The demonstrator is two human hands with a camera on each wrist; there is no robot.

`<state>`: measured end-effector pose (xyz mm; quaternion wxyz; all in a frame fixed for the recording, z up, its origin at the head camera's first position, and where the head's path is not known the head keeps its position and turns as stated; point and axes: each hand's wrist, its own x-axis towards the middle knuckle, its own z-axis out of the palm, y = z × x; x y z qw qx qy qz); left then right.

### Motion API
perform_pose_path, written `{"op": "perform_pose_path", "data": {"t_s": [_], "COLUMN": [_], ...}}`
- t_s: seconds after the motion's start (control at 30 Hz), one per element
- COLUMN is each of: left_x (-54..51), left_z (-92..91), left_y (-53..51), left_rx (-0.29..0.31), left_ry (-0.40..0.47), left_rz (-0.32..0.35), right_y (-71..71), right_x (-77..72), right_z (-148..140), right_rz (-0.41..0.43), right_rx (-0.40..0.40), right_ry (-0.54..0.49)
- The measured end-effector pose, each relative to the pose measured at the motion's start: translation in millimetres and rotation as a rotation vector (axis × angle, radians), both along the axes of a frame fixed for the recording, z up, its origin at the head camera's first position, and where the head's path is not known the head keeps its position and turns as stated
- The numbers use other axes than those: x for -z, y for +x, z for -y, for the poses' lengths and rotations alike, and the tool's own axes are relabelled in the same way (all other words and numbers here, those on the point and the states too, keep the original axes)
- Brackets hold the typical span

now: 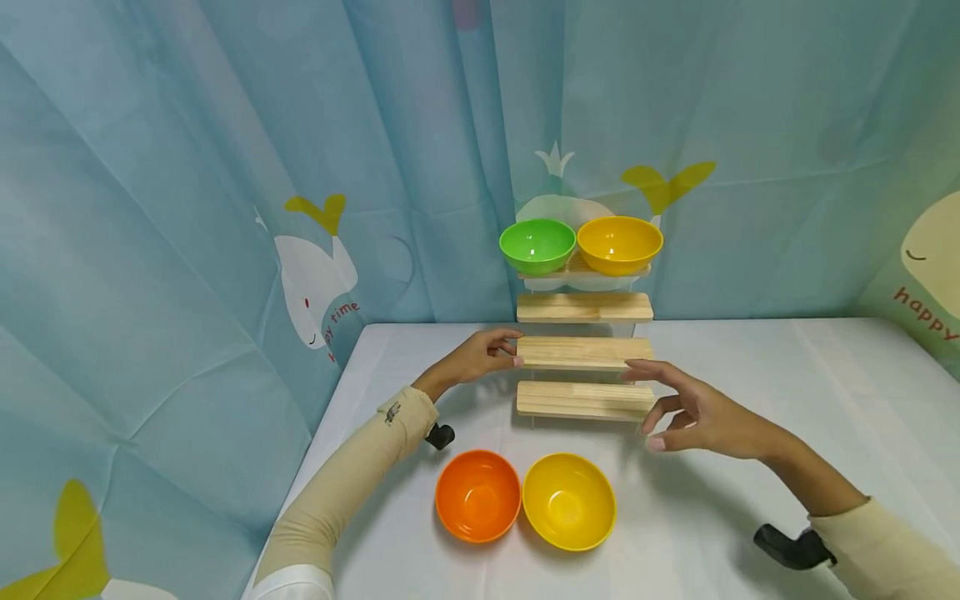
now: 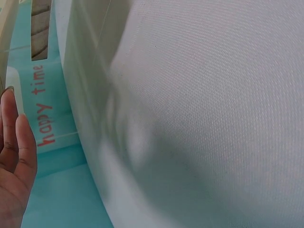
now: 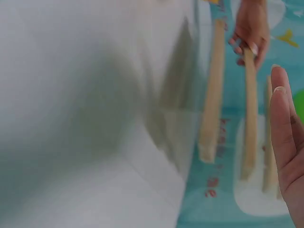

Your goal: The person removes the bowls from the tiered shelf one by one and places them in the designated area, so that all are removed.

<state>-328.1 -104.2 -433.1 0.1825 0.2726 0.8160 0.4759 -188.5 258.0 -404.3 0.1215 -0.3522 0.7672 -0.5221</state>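
A tiered wooden rack (image 1: 585, 352) with several pale boards on clear supports stands at the back of the table. My left hand (image 1: 480, 354) is at the left end of the second board from the bottom; in the right wrist view its thumb and fingers pinch that board (image 3: 250, 114). My right hand (image 1: 693, 412) hovers by the rack's right side with fingers parted, holding nothing. Its index fingertip overlaps the board's right end in the head view; contact cannot be told. A green bowl (image 1: 537, 247) and a yellow-orange bowl (image 1: 619, 247) sit side by side on the top board.
In front of the rack, an orange bowl (image 1: 477, 497) and a yellow bowl (image 1: 568, 502) stand upright next to each other on the white tablecloth (image 1: 750, 350). A blue curtain (image 1: 420, 167) with whale prints hangs behind the table and along its left side.
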Motion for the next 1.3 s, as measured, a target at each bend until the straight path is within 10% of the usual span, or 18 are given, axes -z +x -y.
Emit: {"op": "perform_pose_path", "data": {"t_s": [0.53, 0.93, 1.3], "left_x": [-1.8, -0.6, -1.8], "left_z": [-1.6, 0.1, 0.6], "left_y": [0.9, 1.0, 0.8], "left_rx": [-0.004, -0.010, -0.001], "left_ry": [-0.002, 0.001, 0.003], "left_rz": [-0.004, -0.005, 0.005], "right_y": [-45.9, -85.3, -119.0], "right_x": [-64.2, -87.2, -101.2], "right_z": [-35, -36, -25], "right_rz": [-0.148, -0.067, 0.007], "right_rx": [0.228, 0.458, 0.463], "right_ry": [0.007, 0.118, 0.124]}}
